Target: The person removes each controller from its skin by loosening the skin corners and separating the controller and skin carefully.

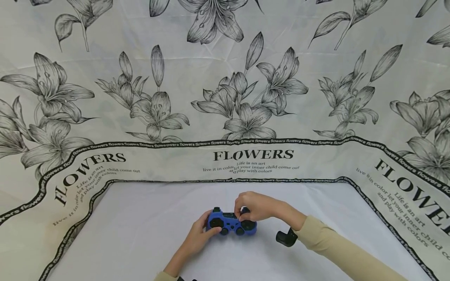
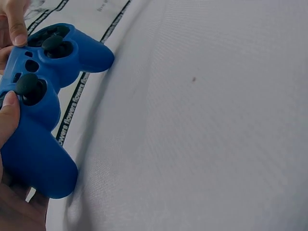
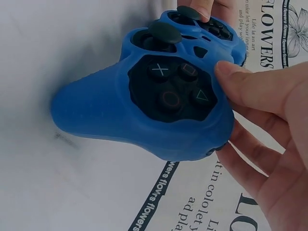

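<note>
A game controller [image 1: 232, 225] in a blue cover, with black thumbsticks and buttons, is held between both hands above the white cloth. My left hand [image 1: 200, 235] grips its left end, the thumb lying on the face by a thumbstick [image 2: 30, 86]. On the far right edge, my right hand [image 1: 258, 207] pinches the controller, thumb on top and fingers beneath. The right wrist view shows the right thumb [image 3: 236, 79] beside the button pad [image 3: 173, 89], with its cross, square, circle and triangle marks.
White cloth [image 1: 147, 218] covers the table. Behind it rises a flower-printed cloth [image 1: 246, 117] with a black lettered border. A black wrist-worn device [image 1: 286, 237] hangs below the right wrist.
</note>
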The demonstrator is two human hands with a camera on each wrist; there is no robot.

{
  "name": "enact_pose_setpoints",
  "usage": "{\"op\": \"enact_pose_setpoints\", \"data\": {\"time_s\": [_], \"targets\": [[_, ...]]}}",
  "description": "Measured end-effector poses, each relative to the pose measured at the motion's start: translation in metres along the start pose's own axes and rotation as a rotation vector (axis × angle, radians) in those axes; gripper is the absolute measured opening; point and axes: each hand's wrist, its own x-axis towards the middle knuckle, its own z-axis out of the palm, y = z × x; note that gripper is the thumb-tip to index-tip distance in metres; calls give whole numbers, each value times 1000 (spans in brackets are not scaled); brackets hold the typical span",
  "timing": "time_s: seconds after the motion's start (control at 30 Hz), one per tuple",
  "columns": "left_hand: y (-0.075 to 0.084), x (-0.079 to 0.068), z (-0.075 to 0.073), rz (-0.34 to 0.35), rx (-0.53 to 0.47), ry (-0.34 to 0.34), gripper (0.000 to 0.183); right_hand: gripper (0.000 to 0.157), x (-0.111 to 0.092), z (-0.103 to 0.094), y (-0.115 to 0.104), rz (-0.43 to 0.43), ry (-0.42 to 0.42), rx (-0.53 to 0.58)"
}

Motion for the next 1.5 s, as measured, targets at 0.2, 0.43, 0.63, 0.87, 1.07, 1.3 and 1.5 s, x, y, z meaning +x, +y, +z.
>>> {"op": "enact_pose_setpoints", "data": {"time_s": [0.2,0.43,0.63,0.87,1.07,1.3,1.5], "targets": [[2,-1,-2,-7,7,-26,65,7,0,2,3,-6,5,-22],[1,0,-4,-26,19,-72,68,10,1,1,1,-17,-10,-137],[1,1,-5,-31,10,-87,66,8,7,-6,-7,-33,-44,-344],[2,1,-6,-33,15,-93,67,13,16,-12,-12,15,-125,-395],[2,2,-7,-36,22,-90,68,12,19,-12,-10,46,-176,-212],[3,2,-7,-14,34,-89,66,11,16,-11,2,-10,-181,-4],[3,2,-7,0,37,-96,65,9,14,-11,8,-85,-140,72]]}}
